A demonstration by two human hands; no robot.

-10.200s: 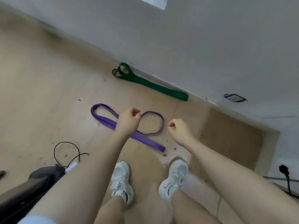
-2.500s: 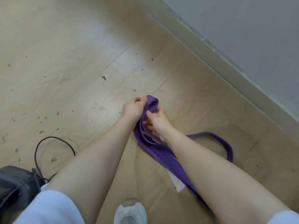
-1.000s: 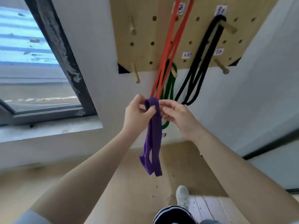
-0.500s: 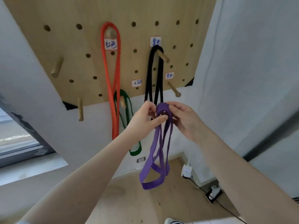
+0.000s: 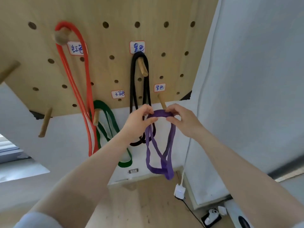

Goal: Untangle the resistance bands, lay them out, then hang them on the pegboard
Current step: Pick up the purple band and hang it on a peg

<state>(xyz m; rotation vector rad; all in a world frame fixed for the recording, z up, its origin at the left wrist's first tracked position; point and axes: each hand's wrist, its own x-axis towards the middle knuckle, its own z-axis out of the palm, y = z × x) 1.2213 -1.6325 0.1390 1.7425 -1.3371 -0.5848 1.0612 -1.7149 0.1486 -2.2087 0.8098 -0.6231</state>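
hanging step: both hands [image 5: 160,118] pinch the purple band [image 5: 159,145] just below the free peg [image 5: 162,101]; next, loop it over.

I hold the doubled purple band [image 5: 160,150] stretched just below a bare peg [image 5: 162,101], while red [image 5: 77,89], green [image 5: 107,119] and black bands [image 5: 139,99] hang on my wooden pegboard [image 5: 107,12]

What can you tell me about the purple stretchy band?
The flat purple rubbery resistance band is folded into several hanging loops. Its top is stretched between the left hand and right hand, whose fingers pinch it, just below a bare wooden peg on the wooden pegboard. It is not yet hung.
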